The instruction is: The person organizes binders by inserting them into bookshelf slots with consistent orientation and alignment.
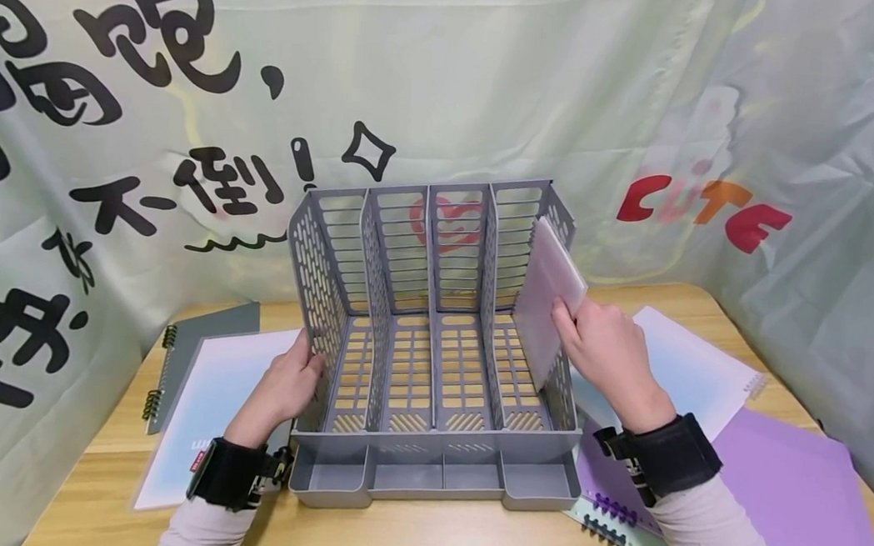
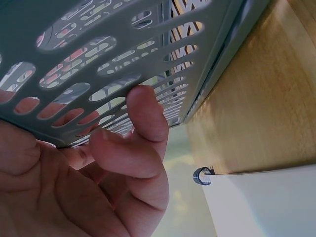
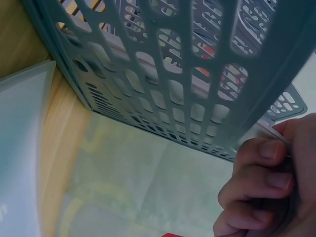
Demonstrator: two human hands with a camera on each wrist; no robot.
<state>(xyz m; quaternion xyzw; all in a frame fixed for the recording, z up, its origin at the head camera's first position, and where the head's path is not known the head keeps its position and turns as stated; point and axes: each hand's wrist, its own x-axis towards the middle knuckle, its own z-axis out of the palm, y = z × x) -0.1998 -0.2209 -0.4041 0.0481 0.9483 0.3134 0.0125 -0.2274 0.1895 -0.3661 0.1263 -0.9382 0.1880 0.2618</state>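
Note:
In the head view a grey plastic file organizer [image 1: 438, 437] stands upright on the table, with slatted compartments and small trays along its front. My left hand [image 1: 287, 387] grips the front edge of its left side panel; in the left wrist view the fingers [image 2: 148, 116] lie around the perforated panel [image 2: 118, 49]. My right hand [image 1: 612, 355] pinches a thin, pale lilac-white booklet [image 1: 544, 300] by its near edge. The booklet stands on edge in the rightmost compartment, beside the right side panel [image 3: 163, 89]. Its lower far part is inside the compartment.
Left of the organizer lie a dark grey spiral notebook [image 1: 216, 330] and a white-blue notebook [image 1: 231, 386]. To the right are another white-blue notebook [image 1: 690, 372], a purple notebook [image 1: 791, 495] and a pale green ring-bound edge [image 1: 642, 540]. A printed cloth [image 1: 494, 76] hangs behind the table.

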